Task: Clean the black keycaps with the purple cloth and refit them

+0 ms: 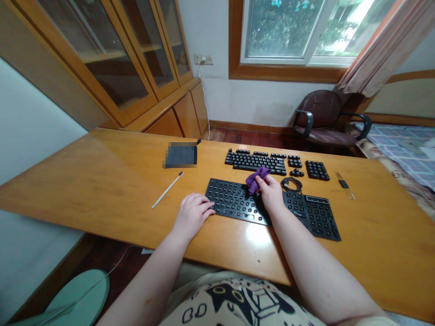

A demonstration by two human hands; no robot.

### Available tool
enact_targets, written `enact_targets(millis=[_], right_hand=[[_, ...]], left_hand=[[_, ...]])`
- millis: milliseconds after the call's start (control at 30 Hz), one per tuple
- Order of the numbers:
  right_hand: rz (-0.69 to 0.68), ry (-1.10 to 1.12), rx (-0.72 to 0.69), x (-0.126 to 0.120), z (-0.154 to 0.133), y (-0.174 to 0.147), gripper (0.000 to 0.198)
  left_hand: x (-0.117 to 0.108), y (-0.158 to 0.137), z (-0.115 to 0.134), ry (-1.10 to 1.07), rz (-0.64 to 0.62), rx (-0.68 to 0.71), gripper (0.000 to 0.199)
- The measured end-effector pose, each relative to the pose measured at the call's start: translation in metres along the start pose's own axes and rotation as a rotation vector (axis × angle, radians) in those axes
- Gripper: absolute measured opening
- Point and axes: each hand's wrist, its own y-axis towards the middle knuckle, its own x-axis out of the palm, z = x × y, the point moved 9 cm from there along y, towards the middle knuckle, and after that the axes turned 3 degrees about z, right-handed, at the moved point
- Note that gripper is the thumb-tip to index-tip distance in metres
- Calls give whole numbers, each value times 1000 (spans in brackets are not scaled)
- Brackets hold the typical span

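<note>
In the head view, a black keyboard base with its keycaps off (234,199) lies on the desk before me. My left hand (192,215) rests at its left end, fingers stretched out and their tips touching the edge. A crumpled purple cloth (257,179) is pinched in my right hand (272,192), over the upper middle of the base. My right hand and forearm hide part of the base. Behind it sit the loose black keycaps (256,162), laid out in keyboard order. A coiled black cable (291,184) lies just right of my right hand.
A thin brush with a pale handle (167,190) lies to the left. Beyond it is a dark, partly pixelated pouch (181,155). A wire keycap puller (344,184) lies at the right. The wooden desk (102,190) has its near edge against my body. An armchair (321,117) stands behind.
</note>
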Motion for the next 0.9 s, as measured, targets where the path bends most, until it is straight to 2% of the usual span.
enact_targets(millis=[200,367,500,633,767,900], right_hand=[[4,-13,8,1,-6,-2,29],[-1,-39,1,0,-5,-2,30],[-14,-36,-8,1,-2,-1,31],[-8,-25,11,1,-1,0,31],[0,-21,12,0,-2,-1,30],[5,-27,6,0,-4,-1,31]], left_hand=[[3,-3,-8,-26,-17,-111,26],[-6,-10,9,94,4,-83,17],[-9,-23,22,208,21,-108,27],[-1,-34,24,264,-27,-141,35],[5,-37,19,218,-57,-147,36],[1,-34,4,33,-31,-198,39]])
